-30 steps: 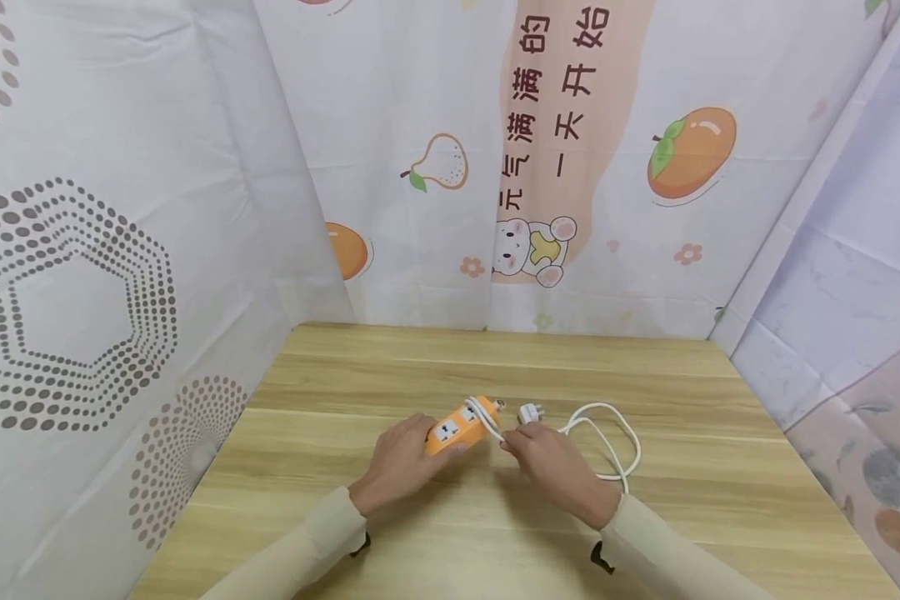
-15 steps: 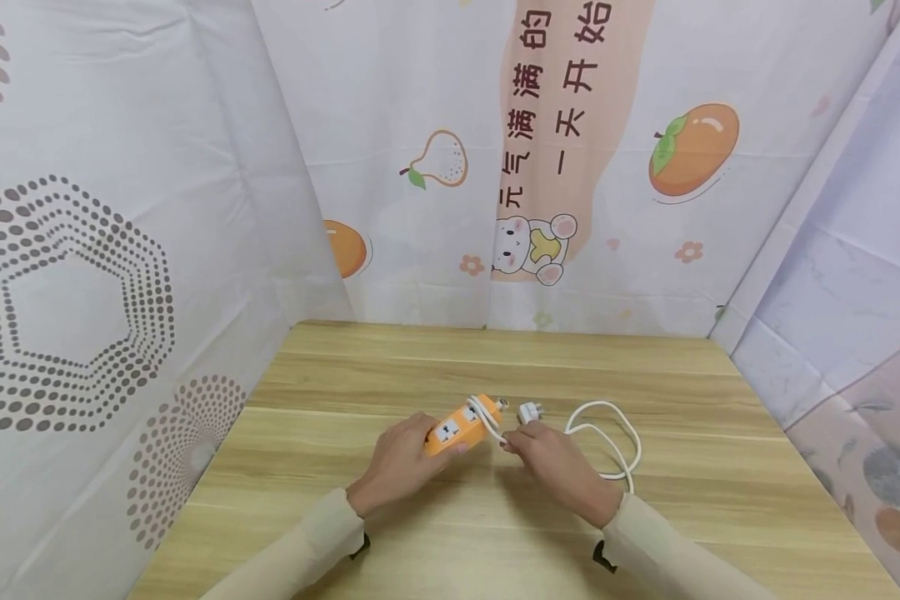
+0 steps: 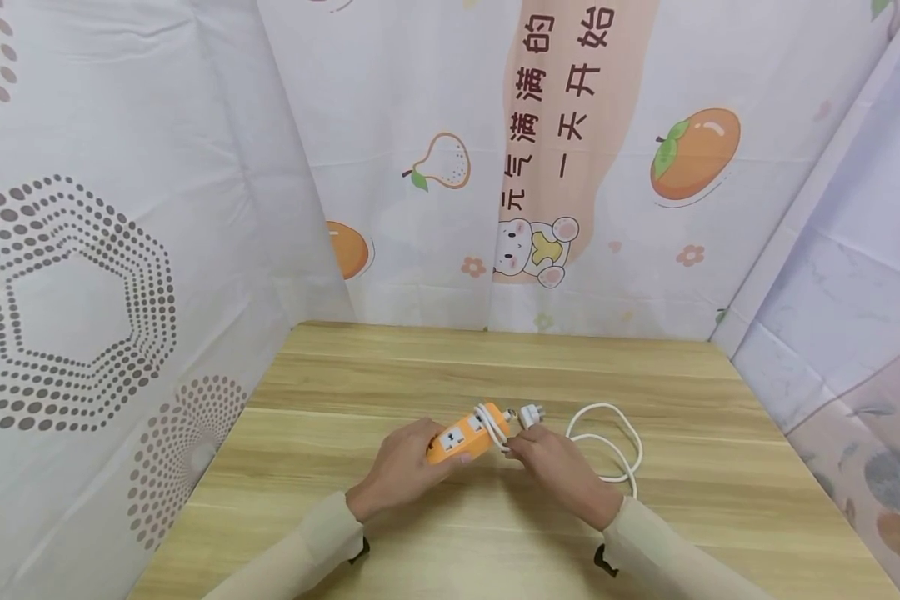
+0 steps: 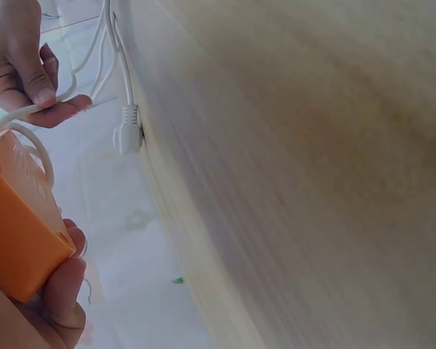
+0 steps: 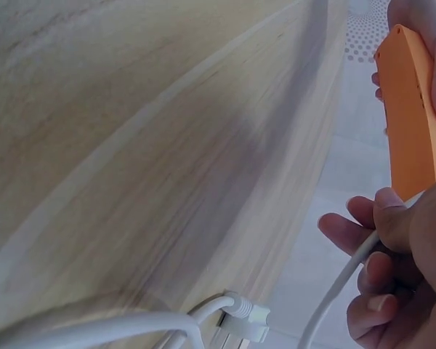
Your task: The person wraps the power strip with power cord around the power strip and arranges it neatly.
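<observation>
An orange power strip (image 3: 468, 437) with white sockets is gripped at its near end by my left hand (image 3: 401, 462). The left wrist view shows the fingers wrapped round the orange body, which is held up off the table. White cord (image 3: 492, 425) loops over the strip's far end. My right hand (image 3: 558, 471) pinches that cord between thumb and fingers, close beside the strip, as the right wrist view shows. The white plug (image 3: 530, 415) lies on the table just beyond the right hand, prongs pointing right. The rest of the cord curls in a loop on the table to the right.
The wood-grain table (image 3: 390, 367) reaches back to a printed white curtain (image 3: 390, 233). More curtains hang along the left and right sides. Loose cord (image 3: 640, 442) lies to the right of the right hand, running under the forearm.
The power strip has shifted slightly to the right and nearer the right hand. Its cord wraps the far end, and the right hand keeps its pinch. The plug stays in place.
</observation>
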`<state>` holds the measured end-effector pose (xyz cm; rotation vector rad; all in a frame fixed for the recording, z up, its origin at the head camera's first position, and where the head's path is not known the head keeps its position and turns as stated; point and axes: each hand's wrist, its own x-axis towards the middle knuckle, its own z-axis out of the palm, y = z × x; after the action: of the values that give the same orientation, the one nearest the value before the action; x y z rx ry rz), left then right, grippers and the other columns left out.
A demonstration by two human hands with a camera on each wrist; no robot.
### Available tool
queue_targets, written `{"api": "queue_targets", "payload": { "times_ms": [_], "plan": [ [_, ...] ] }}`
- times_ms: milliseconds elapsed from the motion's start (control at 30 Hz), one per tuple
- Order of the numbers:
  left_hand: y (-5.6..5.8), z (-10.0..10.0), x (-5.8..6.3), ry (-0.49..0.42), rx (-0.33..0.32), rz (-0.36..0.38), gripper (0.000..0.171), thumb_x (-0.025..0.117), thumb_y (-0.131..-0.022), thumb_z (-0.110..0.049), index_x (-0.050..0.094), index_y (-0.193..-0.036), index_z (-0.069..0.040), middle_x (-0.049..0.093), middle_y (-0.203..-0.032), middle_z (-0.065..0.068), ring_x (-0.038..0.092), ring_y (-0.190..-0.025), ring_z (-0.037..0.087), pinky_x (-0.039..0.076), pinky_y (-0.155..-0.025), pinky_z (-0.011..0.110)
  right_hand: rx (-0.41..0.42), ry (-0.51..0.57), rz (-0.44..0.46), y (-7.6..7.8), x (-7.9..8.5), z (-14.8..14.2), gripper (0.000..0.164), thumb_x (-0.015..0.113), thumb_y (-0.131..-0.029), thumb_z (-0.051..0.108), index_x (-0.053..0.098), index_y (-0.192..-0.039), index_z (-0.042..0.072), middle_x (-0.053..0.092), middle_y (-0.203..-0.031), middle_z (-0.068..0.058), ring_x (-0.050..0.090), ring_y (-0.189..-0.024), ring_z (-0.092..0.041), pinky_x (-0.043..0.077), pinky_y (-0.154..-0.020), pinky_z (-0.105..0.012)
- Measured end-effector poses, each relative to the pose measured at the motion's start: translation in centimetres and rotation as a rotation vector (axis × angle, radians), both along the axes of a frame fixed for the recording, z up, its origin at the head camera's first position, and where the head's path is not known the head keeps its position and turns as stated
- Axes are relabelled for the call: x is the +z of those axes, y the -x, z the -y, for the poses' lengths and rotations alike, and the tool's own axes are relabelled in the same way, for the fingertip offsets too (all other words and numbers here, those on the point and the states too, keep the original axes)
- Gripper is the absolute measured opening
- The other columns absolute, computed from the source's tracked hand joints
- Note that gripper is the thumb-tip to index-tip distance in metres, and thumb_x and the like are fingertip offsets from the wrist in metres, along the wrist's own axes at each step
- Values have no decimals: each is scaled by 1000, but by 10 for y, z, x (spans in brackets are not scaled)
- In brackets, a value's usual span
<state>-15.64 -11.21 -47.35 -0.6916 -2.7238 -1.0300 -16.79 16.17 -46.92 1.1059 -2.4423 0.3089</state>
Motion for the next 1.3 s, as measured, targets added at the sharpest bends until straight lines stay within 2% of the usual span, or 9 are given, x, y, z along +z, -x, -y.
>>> {"api": "queue_targets", "payload": {
  "times_ms": [267, 467, 767, 933, 1300],
  "plan": [
    [-2, -1, 1, -5, -51, -16, 52, 66, -93, -64, 71, -110, -15, 61, -89, -11, 51, -67, 2, 43, -55, 23, -19, -26, 28, 1, -2, 0, 17, 80, -89, 20, 70, -78, 13, 67, -76, 4, 61, -71, -13, 54, -62, -28],
    [-3, 0, 1, -6, -75, -11, 49, 65, -93, -63, 70, -108, -17, 61, -89, -12, 51, -66, 2, 43, -54, 23, -28, -48, 53, 2, -3, -1, 10, 81, -86, 22, 75, -85, 14, 71, -80, 3, 62, -73, -13, 54, -65, -27],
    [-2, 1, 1, 17, -100, -19, 48, 66, -93, -64, 70, -106, -17, 62, -91, -12, 51, -69, 1, 44, -57, 22, -19, -59, 39, 2, -3, -1, 10, 83, -83, 23, 78, -86, 15, 72, -81, 2, 61, -74, -13, 54, -62, -28],
    [-2, 1, 2, 4, -117, -8, 47, 67, -93, -63, 70, -107, -19, 62, -92, -13, 52, -69, 1, 44, -57, 22, -13, -72, 63, 2, -2, -2, 10, 81, -86, 23, 79, -91, 15, 73, -84, 2, 61, -75, -12, 54, -63, -29],
    [-4, 2, 4, -34, -137, 32, 44, 70, -92, -60, 71, -107, -19, 62, -92, -14, 54, -71, 2, 46, -59, 23, 29, -73, 28, 1, 0, -4, 9, 84, -83, 21, 78, -88, 15, 72, -81, 3, 62, -74, -12, 54, -64, -28]
  ]
}}
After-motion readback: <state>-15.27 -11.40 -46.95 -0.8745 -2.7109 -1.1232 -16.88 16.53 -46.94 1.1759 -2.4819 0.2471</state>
